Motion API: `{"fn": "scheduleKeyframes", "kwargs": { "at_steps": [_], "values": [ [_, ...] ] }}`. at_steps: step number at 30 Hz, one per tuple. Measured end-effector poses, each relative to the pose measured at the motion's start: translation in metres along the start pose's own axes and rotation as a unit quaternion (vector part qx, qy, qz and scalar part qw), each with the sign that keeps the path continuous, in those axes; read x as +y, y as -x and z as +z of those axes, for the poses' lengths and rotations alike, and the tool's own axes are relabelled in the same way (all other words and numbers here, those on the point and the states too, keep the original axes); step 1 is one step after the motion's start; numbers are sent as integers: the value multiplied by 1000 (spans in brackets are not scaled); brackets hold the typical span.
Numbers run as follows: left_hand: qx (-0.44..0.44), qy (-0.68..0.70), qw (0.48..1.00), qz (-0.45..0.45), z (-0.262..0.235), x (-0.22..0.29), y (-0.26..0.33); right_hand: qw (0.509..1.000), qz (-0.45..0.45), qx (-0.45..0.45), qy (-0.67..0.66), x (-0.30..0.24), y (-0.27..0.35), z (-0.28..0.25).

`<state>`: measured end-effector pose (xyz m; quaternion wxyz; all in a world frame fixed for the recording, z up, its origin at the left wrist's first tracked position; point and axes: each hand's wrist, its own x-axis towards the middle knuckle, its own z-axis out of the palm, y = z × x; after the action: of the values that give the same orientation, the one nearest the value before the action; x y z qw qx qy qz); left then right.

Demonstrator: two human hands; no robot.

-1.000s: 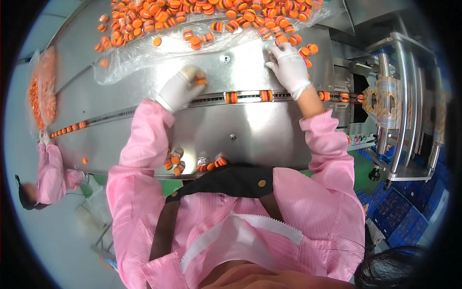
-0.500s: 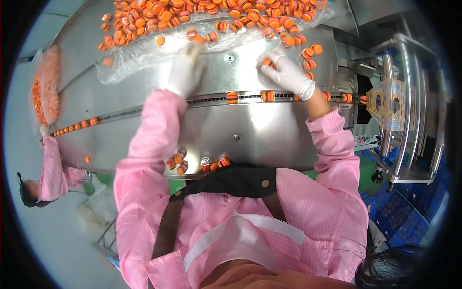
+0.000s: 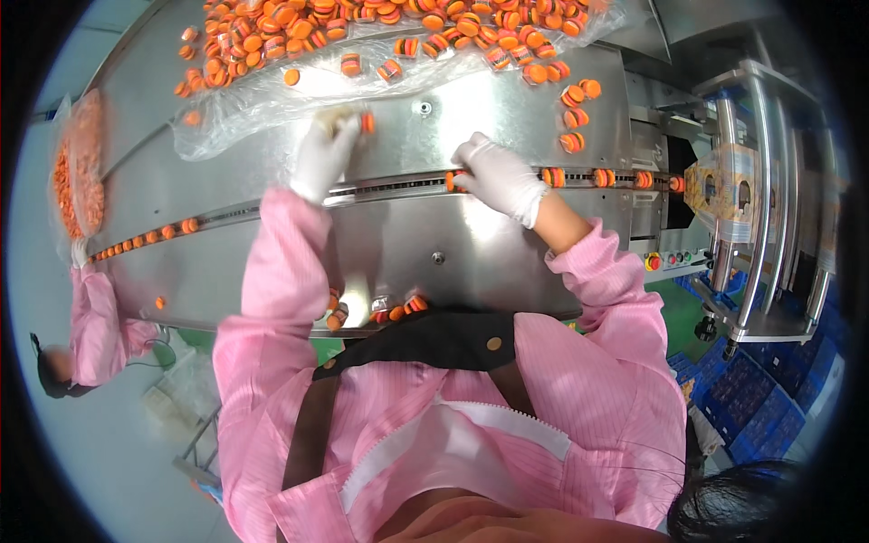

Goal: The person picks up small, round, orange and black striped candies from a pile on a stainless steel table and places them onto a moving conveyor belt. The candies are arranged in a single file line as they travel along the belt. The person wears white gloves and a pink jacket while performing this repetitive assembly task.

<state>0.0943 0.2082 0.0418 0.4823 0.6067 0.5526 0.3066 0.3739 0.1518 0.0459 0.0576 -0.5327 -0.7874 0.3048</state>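
Observation:
My left hand [image 3: 323, 161], in a white glove, is above the steel table on the far side of the conveyor channel. Its thumb and fingers pinch a small orange burger-shaped candy [image 3: 367, 122]; the fingertips are slightly blurred. Over the channel, my gloved right hand [image 3: 501, 179] has its fingers bent around another burger-shaped candy [image 3: 452, 182] sitting in the track, partly hidden by the fingers. To its right, several more candies [image 3: 605, 178] stand in a row along the conveyor channel [image 3: 398, 185]. A large pile of the same candies [image 3: 290, 27] lies on clear plastic film at the far side.
A machine with upright metal rods [image 3: 765, 208] and printed film stands at the right end of the channel. A co-worker's pink sleeve [image 3: 90, 294] and a bag of candies [image 3: 86, 172] are far left. Loose candies [image 3: 396, 312] lie at the near table edge.
My right hand has moved left and nearer, down to the channel, bringing a candy onto the track. My left hand has drawn nearer and left, away from the pile, with a candy. The candies on the track have shifted.

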Motion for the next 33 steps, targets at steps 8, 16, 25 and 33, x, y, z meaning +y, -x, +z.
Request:
{"fn": "scheduleKeyframes", "kwargs": {
  "at_steps": [8, 16, 25, 33],
  "values": [
    [-20, -234, 971, -39, 60, 6, 77, 944, 197, 219, 147, 44, 48, -65],
    [66, -383, 887, 249, 26, 31, -52, 945, 182, 263, 67, 77, 47, -45],
    [-344, -536, 748, 188, 8, 62, -126, 981, 53, 173, -72, -45, 23, 6],
    [-154, -339, 914, 163, -15, 41, -96, 983, -84, 119, 116, -34, 21, 20]
  ]
}}
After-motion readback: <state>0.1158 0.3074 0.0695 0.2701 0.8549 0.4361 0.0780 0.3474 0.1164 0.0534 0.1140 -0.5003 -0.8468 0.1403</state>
